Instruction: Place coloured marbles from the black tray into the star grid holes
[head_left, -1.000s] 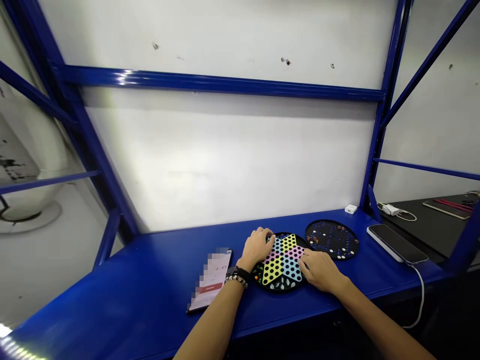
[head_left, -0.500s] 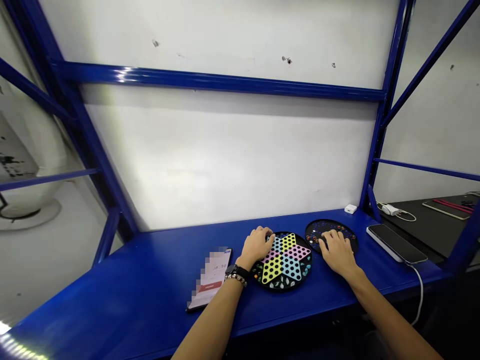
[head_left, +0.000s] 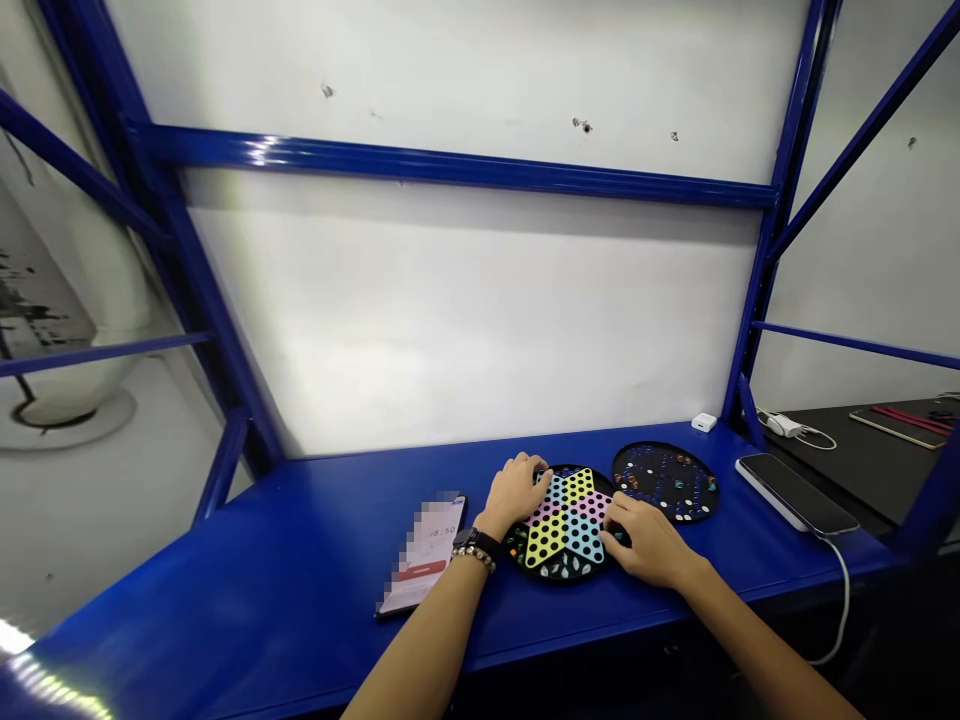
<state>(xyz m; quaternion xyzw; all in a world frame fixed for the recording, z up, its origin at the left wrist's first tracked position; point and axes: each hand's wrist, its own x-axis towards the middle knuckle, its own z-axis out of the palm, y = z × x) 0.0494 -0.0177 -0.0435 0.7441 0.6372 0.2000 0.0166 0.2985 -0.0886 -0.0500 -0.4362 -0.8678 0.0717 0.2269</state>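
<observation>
Board (head_left: pixel 566 515): rnd, blk rim, yel/pink/blue star w/ blk holes.

left forearm (head_left: pixel 431 640) is bare and comes up from the bottom edge, slanting rightward to the left wrist (head_left: pixel 489 525), which looks pretty straight. left hand (head_left: pixel 516 495) is back side up, left fingers (head_left: pixel 523 464) bent over to the right, left thumb (head_left: pixel 542 484) kinda poking out the same way. right forearm (head_left: pixel 750 633), also bare, slants in from the lower right, right wrist (head_left: pixel 694 577) nearly in line with it. right hand (head_left: pixel 646 542) is half curled, right fingers (head_left: pixel 624 508) pointing left, right thumb (head_left: pixel 616 548) on the near side with a gap between. hands are near each other, not touching. can't tell if the fingertips are pinching anything tbh.
</observation>
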